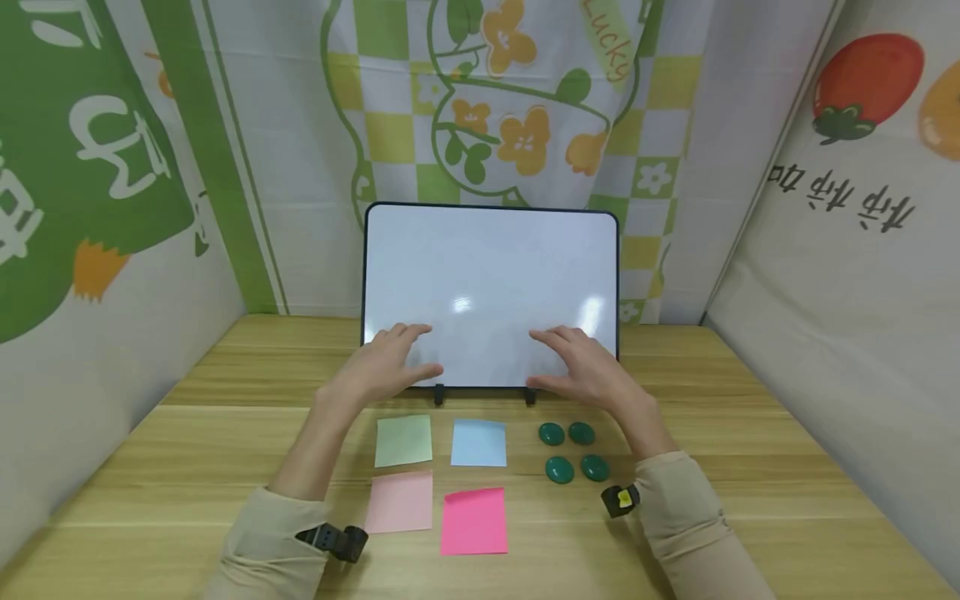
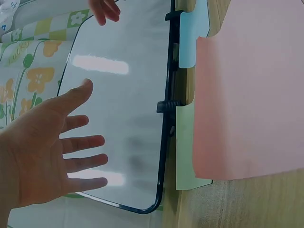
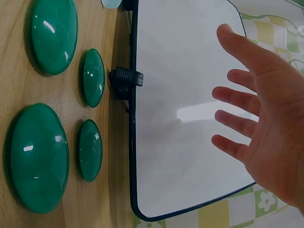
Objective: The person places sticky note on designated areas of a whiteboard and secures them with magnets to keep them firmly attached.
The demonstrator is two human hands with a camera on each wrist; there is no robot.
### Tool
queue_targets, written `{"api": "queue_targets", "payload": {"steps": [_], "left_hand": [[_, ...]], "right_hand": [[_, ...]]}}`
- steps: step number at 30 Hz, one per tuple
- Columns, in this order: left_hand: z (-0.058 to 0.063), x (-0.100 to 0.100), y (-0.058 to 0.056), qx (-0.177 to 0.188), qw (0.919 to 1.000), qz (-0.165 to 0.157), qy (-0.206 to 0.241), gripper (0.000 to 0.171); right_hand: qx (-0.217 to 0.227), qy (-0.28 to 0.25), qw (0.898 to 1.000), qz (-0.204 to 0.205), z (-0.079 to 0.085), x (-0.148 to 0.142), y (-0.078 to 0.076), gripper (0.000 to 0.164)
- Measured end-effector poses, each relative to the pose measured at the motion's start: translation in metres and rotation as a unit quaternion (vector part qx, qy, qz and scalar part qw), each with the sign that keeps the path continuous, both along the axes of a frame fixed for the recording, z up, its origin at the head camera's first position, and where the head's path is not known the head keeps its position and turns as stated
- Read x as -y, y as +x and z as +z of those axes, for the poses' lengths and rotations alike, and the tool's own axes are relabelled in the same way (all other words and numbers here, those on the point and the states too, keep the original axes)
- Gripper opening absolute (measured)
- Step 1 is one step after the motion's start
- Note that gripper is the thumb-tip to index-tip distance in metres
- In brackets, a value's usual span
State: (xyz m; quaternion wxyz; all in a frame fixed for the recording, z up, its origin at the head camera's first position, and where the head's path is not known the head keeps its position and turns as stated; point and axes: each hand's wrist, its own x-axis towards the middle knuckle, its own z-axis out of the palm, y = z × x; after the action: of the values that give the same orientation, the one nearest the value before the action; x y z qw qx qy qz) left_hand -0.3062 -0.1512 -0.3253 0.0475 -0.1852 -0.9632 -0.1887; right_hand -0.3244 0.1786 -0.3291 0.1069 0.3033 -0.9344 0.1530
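Left hand (image 1: 384, 367) and right hand (image 1: 588, 371) apart, fingers spread, at the white rectangular black-framed board (image 1: 487, 283); can't tell if fingertips touch it. Board stands on black clip feet (image 1: 438, 395) on the wood-grain table (image 1: 720, 417). Nearside: four square pastel-to-hot-pink paper notes (image 1: 474, 523), four glossy green ovals (image 1: 559, 470) to their right.

The right hand (image 3: 273, 126) appears before the white board (image 3: 185, 147), fingers (image 3: 235, 98) spread. A black fitting (image 3: 126, 76) sits at the board's dark edge. Four glossy green oval pieces (image 3: 39, 159) lie apart on the bench (image 3: 95, 206); patterned cloth (image 3: 213, 216) shows behind the board.
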Motion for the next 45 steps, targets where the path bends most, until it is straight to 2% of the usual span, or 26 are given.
{"api": "queue_targets", "payload": {"steps": [5,14,25,33,38,45], "left_hand": [[0.000,0.003,0.000,0.011,0.9998,-0.003,0.016,0.075],[0.002,0.010,0.000,0.044,0.9985,-0.014,0.031,0.069],[0.002,0.017,0.000,0.071,0.9971,-0.025,0.014,0.058],[0.003,0.023,0.001,0.098,0.9950,-0.014,0.013,0.051],[0.003,0.027,0.003,0.110,0.9937,-0.019,0.005,0.045],[0.001,0.032,0.002,0.160,0.9866,-0.033,0.006,0.035]], "right_hand": [[0.028,-0.011,1.000,0.007,-0.001,-0.001,0.001,0.075],[0.039,-0.009,0.999,0.015,-0.004,-0.004,0.000,0.073],[0.058,-0.010,0.998,0.034,-0.006,-0.006,-0.001,0.069],[0.065,-0.014,0.997,0.035,-0.006,-0.006,-0.001,0.068],[0.067,-0.015,0.997,0.035,-0.007,-0.006,-0.001,0.067],[0.074,-0.022,0.996,0.043,-0.007,-0.007,-0.002,0.067]]}}
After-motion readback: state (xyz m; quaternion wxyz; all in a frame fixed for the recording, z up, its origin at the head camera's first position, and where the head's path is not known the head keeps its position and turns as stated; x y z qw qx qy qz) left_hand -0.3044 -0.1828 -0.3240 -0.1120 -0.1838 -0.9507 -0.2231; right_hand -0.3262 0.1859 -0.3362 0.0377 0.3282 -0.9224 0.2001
